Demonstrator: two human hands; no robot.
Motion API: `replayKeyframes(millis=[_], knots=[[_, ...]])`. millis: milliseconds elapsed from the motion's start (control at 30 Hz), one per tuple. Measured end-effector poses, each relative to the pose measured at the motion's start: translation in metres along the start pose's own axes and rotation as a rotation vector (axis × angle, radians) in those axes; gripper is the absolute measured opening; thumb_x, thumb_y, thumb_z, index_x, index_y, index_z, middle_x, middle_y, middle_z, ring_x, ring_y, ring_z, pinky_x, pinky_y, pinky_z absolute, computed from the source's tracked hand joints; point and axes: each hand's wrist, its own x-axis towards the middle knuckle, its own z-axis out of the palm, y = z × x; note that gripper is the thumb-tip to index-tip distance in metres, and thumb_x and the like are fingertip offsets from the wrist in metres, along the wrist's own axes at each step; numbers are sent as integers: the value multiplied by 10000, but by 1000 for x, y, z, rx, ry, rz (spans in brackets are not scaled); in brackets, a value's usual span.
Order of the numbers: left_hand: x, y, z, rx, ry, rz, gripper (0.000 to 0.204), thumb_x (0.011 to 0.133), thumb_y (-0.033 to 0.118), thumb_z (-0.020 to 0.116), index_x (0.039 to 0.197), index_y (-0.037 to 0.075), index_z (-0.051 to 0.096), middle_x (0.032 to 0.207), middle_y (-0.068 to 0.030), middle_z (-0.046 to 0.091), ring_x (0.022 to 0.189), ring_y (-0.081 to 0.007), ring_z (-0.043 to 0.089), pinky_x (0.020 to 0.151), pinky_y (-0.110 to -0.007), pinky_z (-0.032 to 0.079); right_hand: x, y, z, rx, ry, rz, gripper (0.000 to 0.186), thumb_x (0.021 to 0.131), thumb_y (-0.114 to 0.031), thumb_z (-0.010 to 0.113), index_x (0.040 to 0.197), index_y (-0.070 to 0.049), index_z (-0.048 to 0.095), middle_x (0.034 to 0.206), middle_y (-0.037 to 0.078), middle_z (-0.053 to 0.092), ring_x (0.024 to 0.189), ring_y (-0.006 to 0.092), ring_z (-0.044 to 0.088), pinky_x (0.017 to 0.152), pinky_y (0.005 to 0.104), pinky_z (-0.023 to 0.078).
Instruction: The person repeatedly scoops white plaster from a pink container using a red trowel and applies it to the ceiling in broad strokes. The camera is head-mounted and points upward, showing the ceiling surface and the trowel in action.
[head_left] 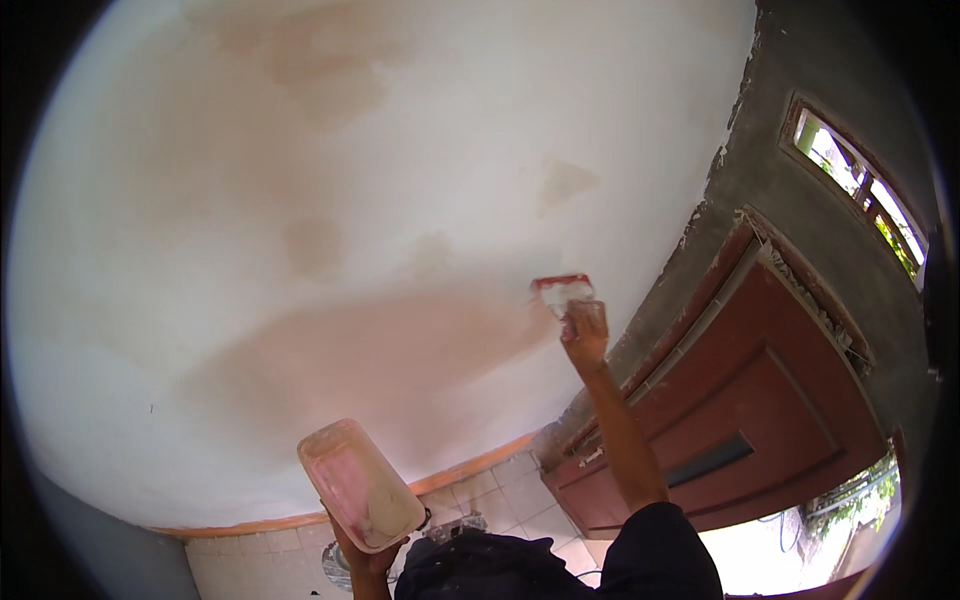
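My right hand (pixel 587 335) is stretched out to the wall, its fingers closed around a putty knife (pixel 565 290). The knife has a wide blade with a red edge and whitish paste smeared over it, and it lies at the wall surface. Low in the view my left hand (pixel 365 560) grips a rectangular plastic tub (pixel 345 465) from beneath, most of its fingers hidden by it. Pinkish and cream-coloured paste coats the inside of the tub. The white wall (pixel 480 130) carries a broad pinkish damp-looking patch (pixel 370 360) left of the knife, with several smaller beige patches higher up.
On the right stands a reddish-brown panelled door (pixel 740 400) in a rough frame, with a small window (pixel 860 190) in a grey cement wall (pixel 770 150). An orange strip (pixel 480 460) edges the wall's bottom above pale floor tiles (pixel 510 495).
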Motion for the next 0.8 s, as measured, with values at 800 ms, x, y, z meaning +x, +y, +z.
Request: replayKeyframes(millis=[800], knots=[[11,42,20,-737,156,-325,951,563,333,869,1293,20,345,1177,-109,530,1041,-233,572,839,-362,518,136,-5,-46,-44,299,-105,353,606,111,570,932,-19,615,908,124,622,859,327,589,758,402,509]])
